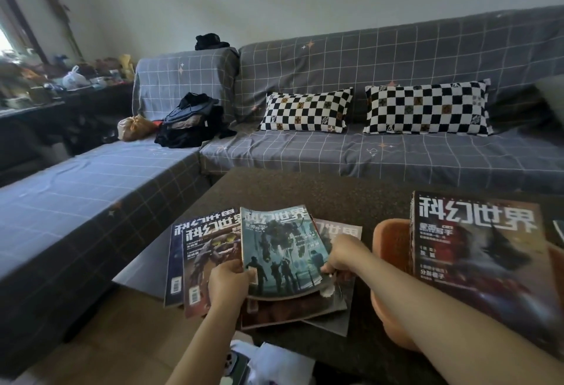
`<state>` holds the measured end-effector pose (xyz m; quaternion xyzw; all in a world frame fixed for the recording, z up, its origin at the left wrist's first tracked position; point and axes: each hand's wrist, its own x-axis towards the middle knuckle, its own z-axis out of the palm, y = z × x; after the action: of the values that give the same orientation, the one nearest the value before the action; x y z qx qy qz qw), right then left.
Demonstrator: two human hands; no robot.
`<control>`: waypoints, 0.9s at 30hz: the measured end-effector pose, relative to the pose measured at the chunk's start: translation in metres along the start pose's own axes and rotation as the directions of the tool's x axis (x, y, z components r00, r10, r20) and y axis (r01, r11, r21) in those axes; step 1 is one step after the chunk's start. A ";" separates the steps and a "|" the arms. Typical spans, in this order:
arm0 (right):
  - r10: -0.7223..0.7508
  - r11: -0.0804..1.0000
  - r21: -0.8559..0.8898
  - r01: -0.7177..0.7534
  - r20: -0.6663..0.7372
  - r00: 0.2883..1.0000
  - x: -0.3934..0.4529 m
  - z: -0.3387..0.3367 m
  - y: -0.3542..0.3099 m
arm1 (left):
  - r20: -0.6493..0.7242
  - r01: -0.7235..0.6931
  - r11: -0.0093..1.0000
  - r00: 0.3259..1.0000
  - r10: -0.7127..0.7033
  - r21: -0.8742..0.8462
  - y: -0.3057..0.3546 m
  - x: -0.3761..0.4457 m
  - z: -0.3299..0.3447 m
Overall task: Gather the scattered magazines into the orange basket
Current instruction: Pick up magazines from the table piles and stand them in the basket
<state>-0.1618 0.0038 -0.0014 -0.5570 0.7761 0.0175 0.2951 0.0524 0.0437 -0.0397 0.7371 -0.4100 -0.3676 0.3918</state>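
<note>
Head view: checkered pillows (306, 112) on sofa (335, 158) behind magazines (283, 250), basket (389, 250).

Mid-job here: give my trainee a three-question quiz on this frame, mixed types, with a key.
1. True or false: the orange basket already holds upright magazines.
2. Which magazine do both hands grip? A. teal-cover magazine B. brown-cover magazine C. the one standing in the basket
3. Fill in: behind the table, two ____ pillows lie on the sofa.

Key: 1 true; 2 A, left hand at its lower left edge, right hand at its right edge; 3 checkered.
</note>
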 end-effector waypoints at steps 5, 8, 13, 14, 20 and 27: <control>-0.010 0.992 0.126 -0.001 0.085 0.996 -0.040 0.005 0.002 | 0.102 0.059 0.997 0.993 -0.053 -0.057 -0.003 -0.021 -0.015; -0.044 0.991 0.133 0.035 0.065 0.997 -0.060 0.008 0.008 | 0.188 0.107 0.980 0.979 -0.074 -0.168 -0.013 -0.035 -0.023; -0.107 0.987 0.118 0.107 -0.005 0.994 -0.080 0.016 0.014 | 0.168 0.091 0.892 0.986 -0.017 -0.443 -0.038 -0.052 -0.038; -0.117 0.984 0.134 0.115 0.009 0.993 -0.082 0.017 0.015 | 0.162 0.086 0.877 0.987 -0.009 -0.473 -0.042 -0.054 -0.041; -0.249 0.907 0.368 0.203 0.080 0.965 -0.088 0.036 0.024 | 0.167 0.024 0.805 0.981 0.094 -0.593 -0.059 -0.067 -0.058; -0.352 0.458 0.885 0.089 0.088 0.932 -0.098 0.041 0.038 | 0.280 -0.050 0.760 0.912 0.299 -0.648 -0.032 -0.082 -0.070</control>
<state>-0.1573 0.1165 -0.0003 -0.4203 0.5523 -0.3425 0.6333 0.0907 0.1471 -0.0204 0.4395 -0.3973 -0.5750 0.5643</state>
